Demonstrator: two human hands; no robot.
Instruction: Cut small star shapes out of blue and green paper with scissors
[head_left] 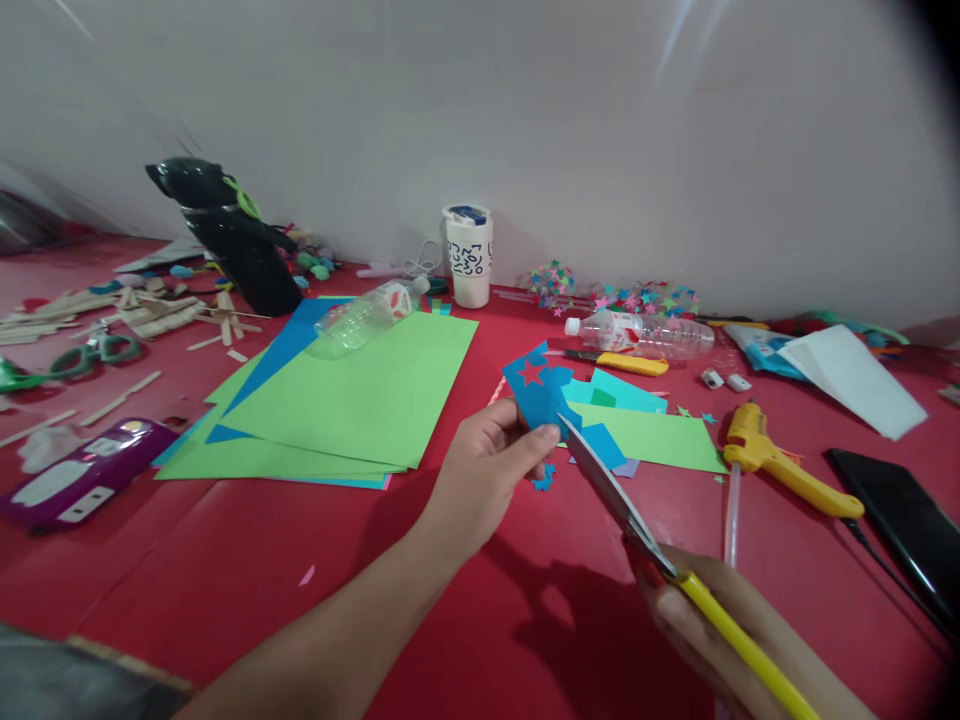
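Left hand (480,465) pinches blue paper (551,402) with star-shaped hole, held above red table (457,640); right hand (691,628) wrapped around yellow-handled scissors (611,492), tips at paper's edge near left thumb; light-green strip (660,436) beyond, yellow glue gun (799,480) farther right

The left hand (487,455) and right hand (697,637) were bare, and the slim left forearm (375,610) was uncovered too.

White tumbler (470,262), black phone (904,525), 2 clear bottles (664,338)
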